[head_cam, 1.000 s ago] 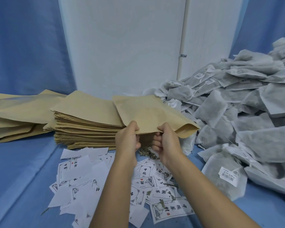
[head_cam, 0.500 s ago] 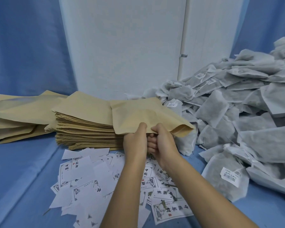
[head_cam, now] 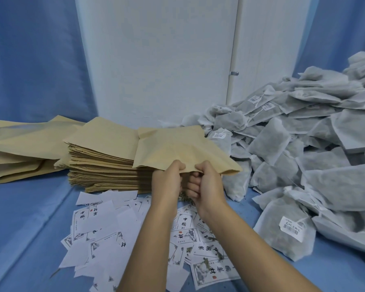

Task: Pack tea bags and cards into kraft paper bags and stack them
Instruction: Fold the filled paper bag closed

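Note:
A kraft paper bag [head_cam: 177, 148] is held in the air at the centre, its near edge toward me. My left hand [head_cam: 167, 182] pinches that edge from the left, thumb on top. My right hand [head_cam: 204, 184] grips the same edge just to the right, fingers curled beneath. Both hands sit close together. A thick stack of flat kraft bags [head_cam: 101, 159] lies behind and left of the hands. White printed cards [head_cam: 105, 228] are scattered on the blue cloth under my forearms. A large heap of grey tea bags [head_cam: 303, 144] fills the right side.
More kraft bags [head_cam: 19, 148] lie loosely piled at the far left. A white panel [head_cam: 156, 60] stands upright behind the stacks, with blue curtain on both sides. Blue cloth [head_cam: 25, 228] covers the work surface.
My two hands have moved closer together along the bag's near edge. The bag has dropped slightly and shifted left toward the stack.

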